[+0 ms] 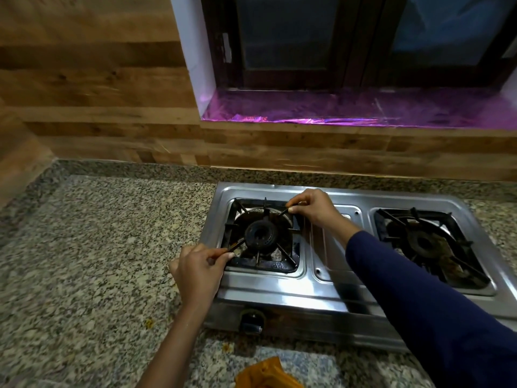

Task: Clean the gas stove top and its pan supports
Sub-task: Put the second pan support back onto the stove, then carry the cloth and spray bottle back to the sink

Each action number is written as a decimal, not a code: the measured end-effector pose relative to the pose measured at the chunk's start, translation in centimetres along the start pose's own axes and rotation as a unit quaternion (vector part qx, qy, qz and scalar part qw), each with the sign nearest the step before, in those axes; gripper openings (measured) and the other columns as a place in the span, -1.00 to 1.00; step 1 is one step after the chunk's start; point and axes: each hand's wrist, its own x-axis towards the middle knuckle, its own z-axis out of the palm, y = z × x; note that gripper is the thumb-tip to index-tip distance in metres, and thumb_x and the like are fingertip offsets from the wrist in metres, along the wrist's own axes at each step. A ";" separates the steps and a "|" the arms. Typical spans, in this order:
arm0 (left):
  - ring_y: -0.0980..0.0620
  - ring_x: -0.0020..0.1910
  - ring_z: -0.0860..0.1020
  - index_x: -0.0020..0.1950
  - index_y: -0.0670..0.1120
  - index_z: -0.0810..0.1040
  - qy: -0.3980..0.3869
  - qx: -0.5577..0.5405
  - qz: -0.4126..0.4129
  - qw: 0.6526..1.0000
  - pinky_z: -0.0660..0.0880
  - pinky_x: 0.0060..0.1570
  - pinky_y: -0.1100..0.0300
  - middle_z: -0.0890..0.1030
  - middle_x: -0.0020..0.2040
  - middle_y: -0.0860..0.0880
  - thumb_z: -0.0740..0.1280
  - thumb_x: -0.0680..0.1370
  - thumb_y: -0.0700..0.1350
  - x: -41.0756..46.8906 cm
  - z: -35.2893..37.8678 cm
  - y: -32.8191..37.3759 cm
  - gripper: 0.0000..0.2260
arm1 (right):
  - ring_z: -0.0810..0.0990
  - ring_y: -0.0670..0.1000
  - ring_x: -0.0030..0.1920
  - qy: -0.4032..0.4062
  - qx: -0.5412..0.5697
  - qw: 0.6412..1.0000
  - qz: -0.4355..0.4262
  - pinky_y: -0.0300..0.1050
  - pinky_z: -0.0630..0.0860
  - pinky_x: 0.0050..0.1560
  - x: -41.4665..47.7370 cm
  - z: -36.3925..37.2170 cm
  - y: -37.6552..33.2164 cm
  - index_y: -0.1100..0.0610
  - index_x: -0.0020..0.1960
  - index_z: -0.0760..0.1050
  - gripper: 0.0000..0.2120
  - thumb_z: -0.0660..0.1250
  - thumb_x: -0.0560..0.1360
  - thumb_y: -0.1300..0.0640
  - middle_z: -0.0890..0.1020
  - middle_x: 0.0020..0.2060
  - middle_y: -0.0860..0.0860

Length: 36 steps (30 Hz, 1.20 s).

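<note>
Gripping the black square metal pan support at two opposite corners right now, so our hands are well apart with the round black burner sitting between them. Our left hand pinches the near-left prong between thumb and fingertips, and our right hand does the same on the far-right prong, thumb and forefinger closed on the thin bar. Honestly we can't tell if the support is lifted or still seated in its recess. It's the left-hand support of the two-burner stainless steel gas stove, and the pan under it looks grimy, with brownish gunk just past our left fingertips. To the right of our right hand, beyond the dark blue sleeve, there's the second black pan support on its own burner, and that side looks pretty crusty too. Below and between our hands, on the stove's front edge, is a dark control knob. The stove sits on a speckled granite counter that spreads out to the left of our left hand. Near our left forearm, at the bottom edge, lies a crumpled orange cloth. Far beyond both hands there's a wood-pattern wall and a window sill covered in shiny purple film.
</note>
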 end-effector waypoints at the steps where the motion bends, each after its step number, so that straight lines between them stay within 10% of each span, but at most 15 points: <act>1: 0.06 -0.02 0.46 -0.20 0.12 0.70 0.000 0.003 0.001 1.000 0.15 -0.03 0.07 0.50 -0.29 0.22 0.53 0.37 0.11 0.0 0.0 -0.1 -0.89 | 0.63 -0.08 -0.15 -0.004 -0.004 1.000 0.003 -0.26 0.49 -0.05 0.1 0.1 0.0 0.13 -0.13 0.69 -0.87 0.53 0.37 0.30 0.67 -0.16 0.03; 15: 0.04 0.07 0.45 0.02 0.13 0.70 -0.057 0.032 0.013 0.998 0.16 0.00 0.09 0.64 -0.07 0.13 0.45 0.45 0.13 -0.1 -1.3 0.4 -0.81 | 0.59 0.03 0.13 0.031 -0.075 0.997 -0.002 -0.22 0.44 0.12 -3.8 1.4 -1.4 0.17 0.29 0.56 -0.62 0.37 0.49 0.34 0.64 0.17 0.09; 21: 0.10 -0.01 0.52 0.10 0.10 0.66 -0.040 -0.079 0.013 0.996 0.55 -0.02 -0.02 0.61 -0.02 0.15 0.47 0.46 0.03 -3.1 -3.9 -0.7 -0.77 | 0.64 -0.06 0.01 0.086 0.063 0.993 -0.051 -0.40 0.50 0.00 -11.8 1.8 -3.3 0.10 0.15 0.63 -0.73 0.38 0.50 0.34 0.69 0.01 0.01; 28: 0.11 -0.08 0.56 0.04 0.02 0.67 -0.035 -0.113 0.001 0.993 0.42 -0.22 0.26 0.61 -0.09 0.14 0.46 0.49 -0.08 -8.5 -5.3 -6.1 -0.86 | 0.67 -0.16 -0.09 0.055 0.103 0.993 -0.035 -0.26 0.58 -0.04 -24.6 7.6 -0.8 -0.10 -0.04 0.66 -0.80 0.45 0.49 0.21 0.71 -0.13 -0.18; 36: 0.15 -0.06 0.58 0.06 0.06 0.67 -0.164 -0.104 0.077 0.978 0.56 -0.14 0.15 0.63 -0.05 0.16 0.48 0.47 -0.02 -10.7 -4.4 -9.7 -0.83 | 0.45 -0.10 0.24 -0.078 -0.212 0.972 -0.066 -0.14 0.44 0.21 -31.4 16.5 4.3 -0.13 0.28 0.53 -0.55 0.36 0.41 -0.16 0.55 0.21 -0.14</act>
